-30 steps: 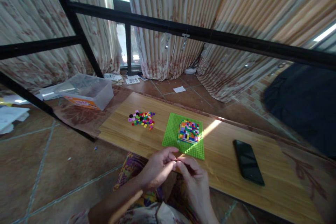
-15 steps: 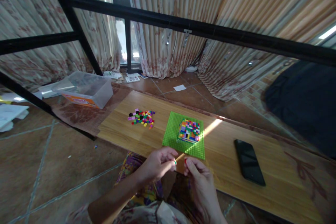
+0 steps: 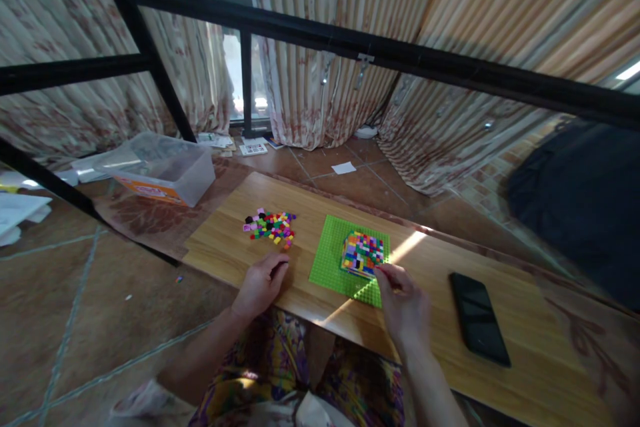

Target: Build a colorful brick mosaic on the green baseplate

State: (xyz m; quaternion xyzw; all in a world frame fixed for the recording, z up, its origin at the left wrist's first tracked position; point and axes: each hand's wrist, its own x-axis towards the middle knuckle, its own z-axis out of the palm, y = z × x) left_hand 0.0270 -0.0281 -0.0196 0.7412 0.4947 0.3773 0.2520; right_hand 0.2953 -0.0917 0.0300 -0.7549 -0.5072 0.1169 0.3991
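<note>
A multicoloured block of small toy bricks point(image 3: 363, 252) stands on a green studded baseplate point(image 3: 326, 260) on the wooden table. At the block's near right corner is my right hand point(image 3: 406, 299), thumb and fingertips pinched on a small red brick point(image 3: 377, 268) that is mostly covered by the fingers. My left hand point(image 3: 263, 283) rests by the table's front edge, left of the baseplate. Its fingers are curled together, and anything inside them is hidden. Just beyond it lies a loose pile of small coloured bricks point(image 3: 270, 225).
A black phone point(image 3: 480, 318) lies on the table point(image 3: 425, 273) at the right. Beyond the table's left end stands a clear plastic bin point(image 3: 195, 177) with an orange label. A black metal rail point(image 3: 310, 30) crosses above, in front of curtains. Papers point(image 3: 344, 167) lie on the tiled floor.
My hands have moved apart from in front of the baseplate. The right went forward to the block's corner with the red brick; the left went left and forward towards the loose pile.
</note>
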